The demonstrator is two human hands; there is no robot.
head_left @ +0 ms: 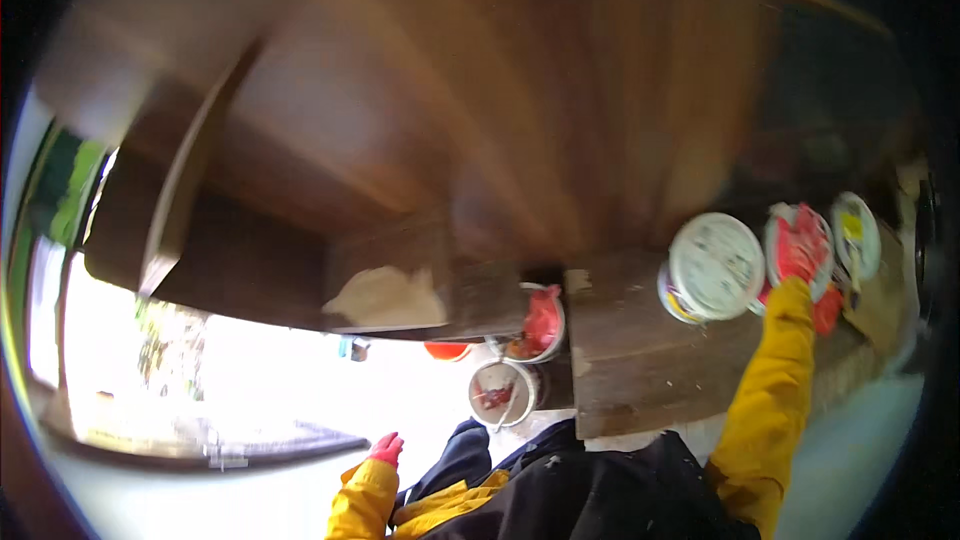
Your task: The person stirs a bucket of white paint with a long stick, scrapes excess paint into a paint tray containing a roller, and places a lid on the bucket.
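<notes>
My right hand [800, 243], in a red glove, reaches out at the right over a round whitish tub [822, 280]. Its fingers look stretched out over the top of the tub, and the hand hides most of what is there. Just left of it stands a white bucket [715, 265] with a smeared lid. On its right, a brush with a yellow part [852, 227] lies across another round white tub [868, 245]. My left hand [387, 448], also red-gloved, hangs low on the left with its fingers loosely extended and nothing visible in it.
The tubs stand on a brown wooden surface [640, 360]. Beside it are a bucket with red material [541, 325] and a bucket with a stick [512, 380]. Large dark wooden panels [450, 90] fill the upper view. A bright opening [120, 340] lies left.
</notes>
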